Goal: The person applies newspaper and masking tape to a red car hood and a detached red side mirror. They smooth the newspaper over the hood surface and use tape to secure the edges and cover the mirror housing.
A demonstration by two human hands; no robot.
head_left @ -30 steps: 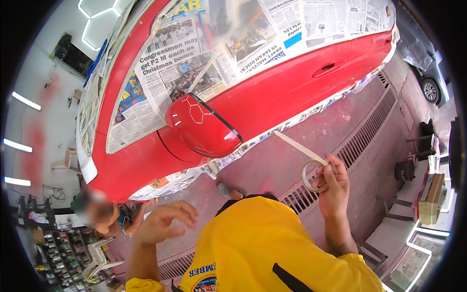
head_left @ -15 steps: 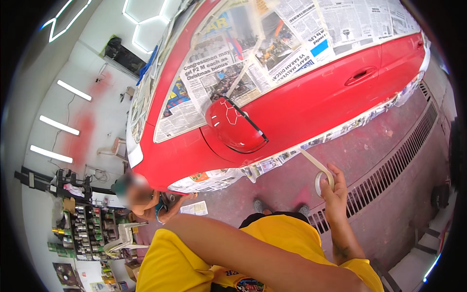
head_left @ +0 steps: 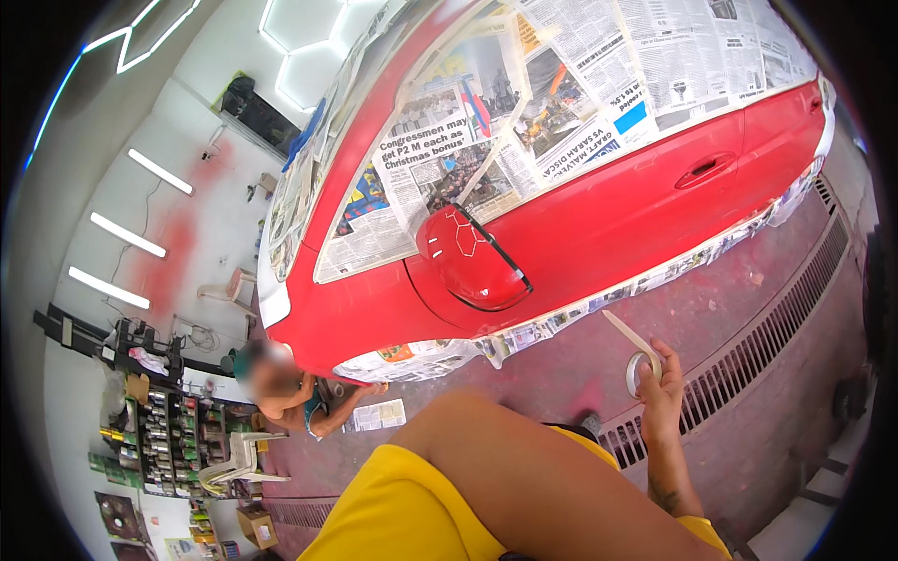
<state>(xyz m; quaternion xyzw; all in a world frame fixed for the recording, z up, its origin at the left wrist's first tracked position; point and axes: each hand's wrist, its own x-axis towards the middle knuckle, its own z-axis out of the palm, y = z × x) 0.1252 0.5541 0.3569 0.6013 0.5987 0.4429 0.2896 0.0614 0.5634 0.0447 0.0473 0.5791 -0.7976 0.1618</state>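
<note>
My right hand (head_left: 662,397) holds a roll of masking tape (head_left: 633,374) out to the right, its fingers curled round the ring. A pale strip of tape (head_left: 625,331) sticks up from the roll, its free end pointing at the car's lower edge. My bent left arm (head_left: 533,458) crosses low in front of me; the left hand is beyond the lower edge. Ahead is a red car (head_left: 599,220), its side windows covered with taped newspaper (head_left: 552,103). More newspaper (head_left: 645,279) runs along its sill. The red side mirror (head_left: 472,257) is uncovered.
A person (head_left: 295,391) crouches by the car's front, near a newspaper sheet (head_left: 379,414) on the floor. A floor grate (head_left: 748,360) curves along the right. White plastic chairs (head_left: 238,458) and a shelf of cans (head_left: 173,439) stand at left, with a cardboard box (head_left: 256,526) below.
My view has shifted, so the car sits lower and further right. My left arm has risen and now hides more of my body. My right hand still holds the tape roll.
</note>
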